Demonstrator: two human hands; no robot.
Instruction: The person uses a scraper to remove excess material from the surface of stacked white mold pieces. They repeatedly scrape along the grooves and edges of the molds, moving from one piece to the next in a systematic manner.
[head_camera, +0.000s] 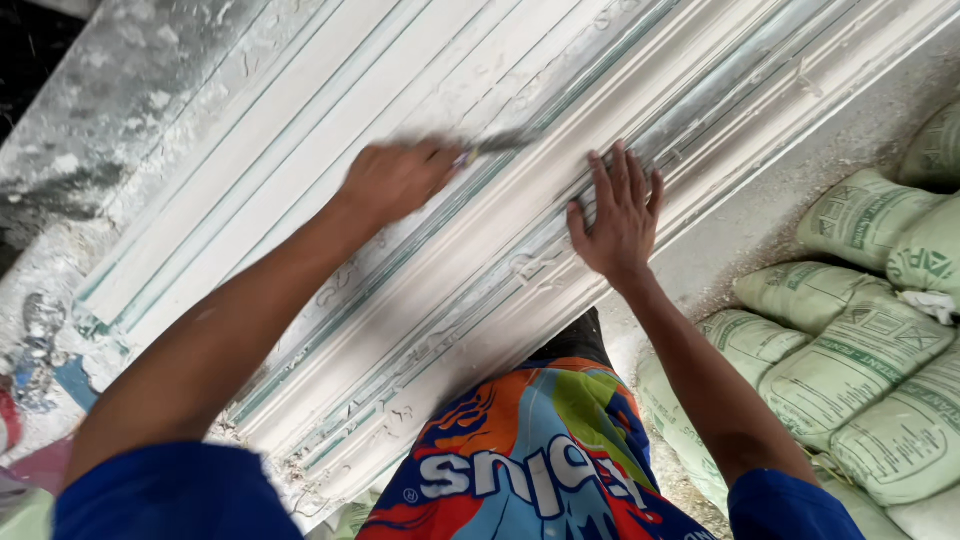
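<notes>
Long white moulded plaster cornice (480, 190) runs diagonally from lower left to upper right of the frame, filling most of it; ridges and grooves along its length, greenish streaks in the channels, white dust and crumbs all over. It lies on a dusty grey table (110, 90), visible at upper left.

Stack of pale green sacks (860, 350) sits at right and lower right, plump pillow shapes with darker green print and framed label panels; 1 white scrap lies on the upper sacks. Print not copied.

Person leans over the work, blue sleeves at bottom, multicoloured garment at bottom centre.

Right hand (620, 215) lies flat on the cornice at centre right, fingers spread, palm down, holding nothing, bracing the piece. Left hand (395, 180) at upper centre is closed around the handle of a thin blade tool (500, 143), which is motion-blurred; its tip lies on a groove of the cornice just left of the right hand's fingertips.

Step in hand, judged: scraping or trimming along a groove, mid-stroke. Next move likely calls for keeping the blade seated in the channel, steady pressure, and the flat hand holding firm so the moulding does not shift or chip.

Small clutter at far left edge: shiny crumpled bit, blue strip, red scrap, too small to tell.
</notes>
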